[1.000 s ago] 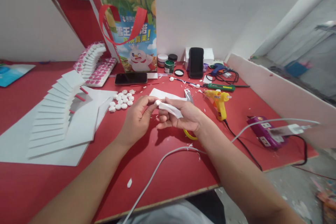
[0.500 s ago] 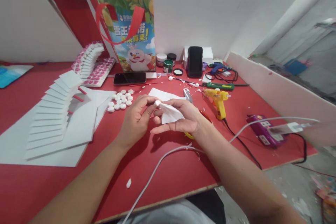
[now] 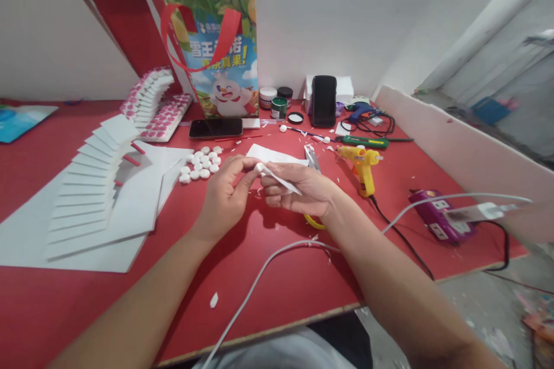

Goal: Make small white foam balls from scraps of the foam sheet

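Observation:
Between my two hands is a strip of thin white paper (image 3: 283, 180), rolled into a small tight coil at its left end. My left hand (image 3: 229, 187) pinches the coil between thumb and fingertips. The loose end of the strip lies across my right hand (image 3: 300, 187), held under the thumb with the fingers curled below. To the left of my hands lies a cluster of small white rolled discs (image 3: 201, 164). Scissors (image 3: 310, 158) lie behind my right hand, their yellow handle (image 3: 314, 221) partly hidden by it.
A yellow glue gun (image 3: 362, 167), a green screwdriver-like tool (image 3: 363, 142) and a purple power box (image 3: 441, 216) are at right. A white stepped model (image 3: 82, 190) stands at left. Behind are a phone (image 3: 216, 128), paint jars (image 3: 279, 107) and a printed bag (image 3: 225, 57). A white cable (image 3: 264, 268) crosses the front.
The fingers of my right hand have curled in, and the paper strip has turned from broad side to nearly edge-on. My left hand still pinches the coil.

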`<action>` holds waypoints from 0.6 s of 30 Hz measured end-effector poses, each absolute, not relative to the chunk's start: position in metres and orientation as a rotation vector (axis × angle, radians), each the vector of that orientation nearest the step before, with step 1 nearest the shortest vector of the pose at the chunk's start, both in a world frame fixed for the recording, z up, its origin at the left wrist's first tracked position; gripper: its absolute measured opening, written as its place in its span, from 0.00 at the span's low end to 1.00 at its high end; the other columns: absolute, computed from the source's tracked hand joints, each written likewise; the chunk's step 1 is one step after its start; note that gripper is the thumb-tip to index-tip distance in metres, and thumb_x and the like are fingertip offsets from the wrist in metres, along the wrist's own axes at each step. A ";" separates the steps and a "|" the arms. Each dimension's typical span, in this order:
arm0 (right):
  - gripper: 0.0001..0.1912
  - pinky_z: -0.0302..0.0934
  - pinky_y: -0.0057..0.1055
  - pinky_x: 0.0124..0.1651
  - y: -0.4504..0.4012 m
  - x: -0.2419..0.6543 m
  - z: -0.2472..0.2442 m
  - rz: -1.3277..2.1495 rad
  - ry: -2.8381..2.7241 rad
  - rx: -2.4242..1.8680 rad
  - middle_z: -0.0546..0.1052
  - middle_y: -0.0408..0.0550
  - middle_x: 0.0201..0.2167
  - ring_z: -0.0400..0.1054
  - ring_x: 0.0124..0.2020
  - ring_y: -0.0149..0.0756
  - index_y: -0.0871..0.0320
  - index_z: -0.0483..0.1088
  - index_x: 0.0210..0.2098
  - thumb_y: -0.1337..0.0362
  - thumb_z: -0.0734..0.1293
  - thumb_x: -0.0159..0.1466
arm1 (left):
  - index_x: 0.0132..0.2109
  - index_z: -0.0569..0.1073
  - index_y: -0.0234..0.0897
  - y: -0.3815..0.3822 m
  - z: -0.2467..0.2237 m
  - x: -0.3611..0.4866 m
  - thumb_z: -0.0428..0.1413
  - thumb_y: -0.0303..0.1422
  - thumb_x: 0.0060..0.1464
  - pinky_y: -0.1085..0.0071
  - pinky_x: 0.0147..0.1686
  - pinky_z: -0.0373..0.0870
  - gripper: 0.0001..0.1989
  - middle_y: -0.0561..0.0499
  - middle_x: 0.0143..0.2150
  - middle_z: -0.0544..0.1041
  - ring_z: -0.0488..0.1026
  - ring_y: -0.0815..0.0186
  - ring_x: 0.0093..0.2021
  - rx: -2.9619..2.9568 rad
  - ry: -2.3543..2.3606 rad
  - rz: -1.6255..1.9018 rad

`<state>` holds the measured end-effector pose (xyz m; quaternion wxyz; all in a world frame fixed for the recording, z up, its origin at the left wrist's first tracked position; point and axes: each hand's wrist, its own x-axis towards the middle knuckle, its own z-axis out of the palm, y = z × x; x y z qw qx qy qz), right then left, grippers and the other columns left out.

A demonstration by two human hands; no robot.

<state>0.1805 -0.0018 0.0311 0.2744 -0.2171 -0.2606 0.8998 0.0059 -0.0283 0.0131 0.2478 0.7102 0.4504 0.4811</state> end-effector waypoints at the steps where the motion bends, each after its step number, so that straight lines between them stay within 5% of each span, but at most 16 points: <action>1: 0.04 0.55 0.20 0.26 -0.002 0.180 0.031 2.384 -0.735 -0.598 0.58 0.35 0.22 0.51 0.21 0.22 0.62 0.69 0.38 0.67 0.64 0.69 | 0.43 0.73 0.38 -0.029 0.013 0.006 0.52 0.33 0.64 0.67 0.48 0.68 0.07 0.49 0.40 0.76 0.72 0.63 0.44 1.920 1.231 1.315; 7: 0.17 0.60 0.25 0.32 -0.007 0.175 0.030 1.979 -1.032 -0.896 0.70 0.39 0.27 0.63 0.26 0.25 0.60 0.72 0.43 0.63 0.76 0.56 | 0.42 0.75 0.37 -0.031 0.013 0.008 0.55 0.36 0.62 0.67 0.45 0.70 0.08 0.50 0.39 0.78 0.74 0.63 0.41 1.679 1.280 1.297; 12: 0.15 0.53 0.25 0.29 -0.011 0.170 0.028 1.467 -1.449 -1.099 0.68 0.37 0.24 0.58 0.24 0.25 0.60 0.70 0.35 0.54 0.71 0.61 | 0.43 0.76 0.37 -0.031 0.011 0.009 0.57 0.38 0.60 0.66 0.45 0.71 0.09 0.49 0.40 0.79 0.76 0.62 0.41 1.535 1.281 1.308; 18: 0.11 0.49 0.27 0.29 -0.016 0.163 0.021 0.832 -1.742 -1.280 0.68 0.39 0.22 0.57 0.25 0.27 0.59 0.68 0.29 0.59 0.66 0.64 | 0.42 0.76 0.37 -0.033 0.010 0.015 0.58 0.38 0.59 0.65 0.44 0.73 0.10 0.48 0.40 0.80 0.77 0.61 0.41 1.453 1.274 1.326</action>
